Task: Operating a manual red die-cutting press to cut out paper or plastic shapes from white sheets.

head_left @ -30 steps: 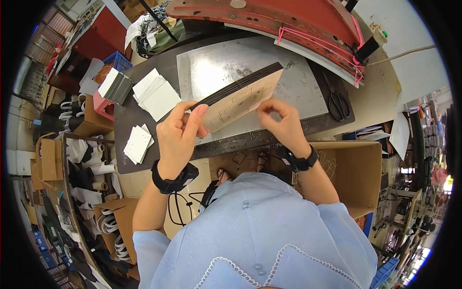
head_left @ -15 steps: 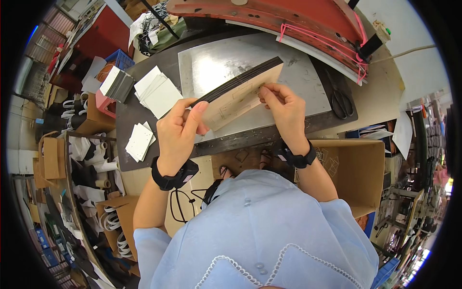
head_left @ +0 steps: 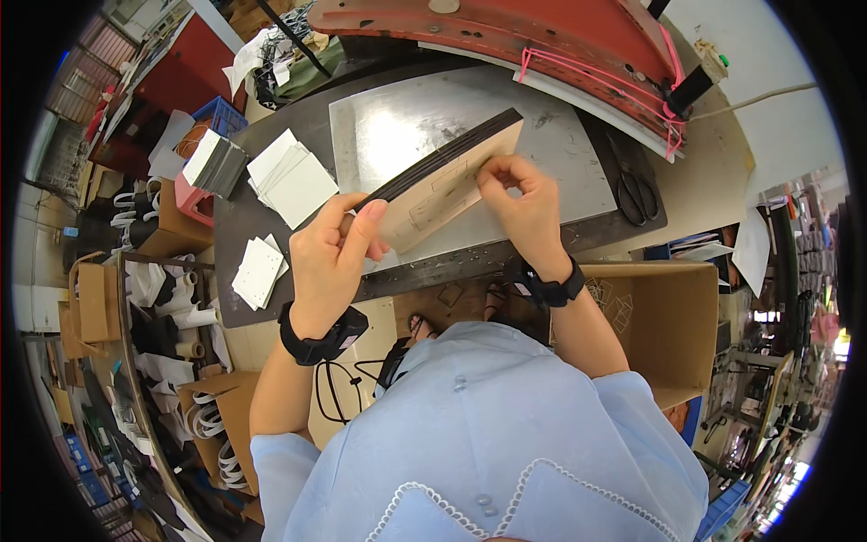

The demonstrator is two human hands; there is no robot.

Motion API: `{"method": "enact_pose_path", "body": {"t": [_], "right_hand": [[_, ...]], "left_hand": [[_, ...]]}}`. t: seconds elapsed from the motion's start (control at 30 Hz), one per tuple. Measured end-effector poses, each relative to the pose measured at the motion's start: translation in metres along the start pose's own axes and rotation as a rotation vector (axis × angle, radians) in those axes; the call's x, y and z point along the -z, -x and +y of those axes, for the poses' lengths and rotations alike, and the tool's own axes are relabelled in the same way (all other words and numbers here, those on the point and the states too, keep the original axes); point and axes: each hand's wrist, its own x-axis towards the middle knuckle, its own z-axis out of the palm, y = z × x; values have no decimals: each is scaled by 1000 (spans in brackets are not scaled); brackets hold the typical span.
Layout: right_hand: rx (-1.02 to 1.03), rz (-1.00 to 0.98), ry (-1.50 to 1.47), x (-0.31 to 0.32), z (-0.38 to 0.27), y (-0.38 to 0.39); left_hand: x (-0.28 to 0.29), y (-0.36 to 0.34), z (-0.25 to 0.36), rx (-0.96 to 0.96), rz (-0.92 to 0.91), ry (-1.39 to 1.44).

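My left hand [head_left: 327,248] grips the lower left end of a thick wooden die board [head_left: 442,197], thumb on its face and fingers behind. The board is tilted, with a dark layered edge upward and a pale face marked with thin cut outlines toward me. Against the right part of that face, my right hand [head_left: 524,203] has thumb and forefinger pinched together. Whatever lies between those fingertips is too small or hidden to make out. Beneath the board lies a shiny metal plate [head_left: 379,117] on the dark table [head_left: 237,262].
White cards lie fanned [head_left: 291,181] on the table's left, near a smaller card pile [head_left: 260,273] and a card stack [head_left: 215,163]. Black scissors [head_left: 638,197] rest at the right. A red machine beam [head_left: 506,27] spans the far side. An open cardboard box [head_left: 664,325] stands below right.
My right hand's pinched fingers have shifted slightly left and down along the board's face. The left hand keeps its hold, and the board stays at nearly the same tilt.
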Motion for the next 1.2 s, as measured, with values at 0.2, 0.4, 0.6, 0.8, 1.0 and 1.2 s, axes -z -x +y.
{"method": "enact_pose_path", "body": {"t": [0.2, 0.4, 0.6, 0.8, 1.0, 1.2], "right_hand": [[-238, 86, -383, 36, 19, 5], [-427, -105, -559, 51, -16, -8], [-307, -122, -424, 52, -28, 47], [-296, -314, -458, 49, -5, 96], [-415, -338, -217, 45, 8, 117], [-458, -354, -183, 35, 13, 115]], "left_hand": [[1, 1, 4, 64, -21, -23], [0, 14, 4, 20, -80, -60], [15, 74, -31, -160, -80, -102], [11, 108, -45, 179, -51, 459], [0, 130, -66, 477, -61, 544], [-5, 130, -83, 552, -91, 528]]}}
